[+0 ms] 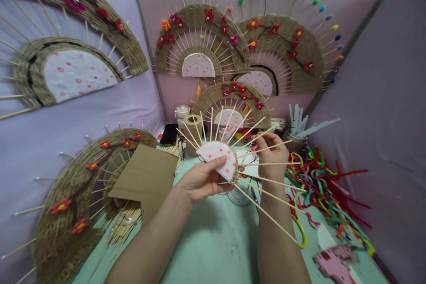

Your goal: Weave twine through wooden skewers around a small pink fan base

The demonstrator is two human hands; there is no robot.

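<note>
A small half-round fan frame (216,154) is held up over the table, its centre covered in white cloth with red spots. Thin wooden sticks (262,164) spread out from its curved edge, and some twine is wound close around that edge. My left hand (208,177) grips the cloth centre, thumb on the front and fingers behind. Among the sticks on the right side, my right hand (273,151) has thumb and forefinger pinched together behind them. What lies in that pinch is too small to make out, and its other fingers are curled.
A twine spool (192,131) and a phone (169,134) stand behind. Cardboard (143,173) and loose sticks (124,226) lie left. Coloured pipe cleaners (326,186), a pink glue gun (334,262) and a pot of glue sticks (296,140) are right. Finished fans (203,15) hang on the walls.
</note>
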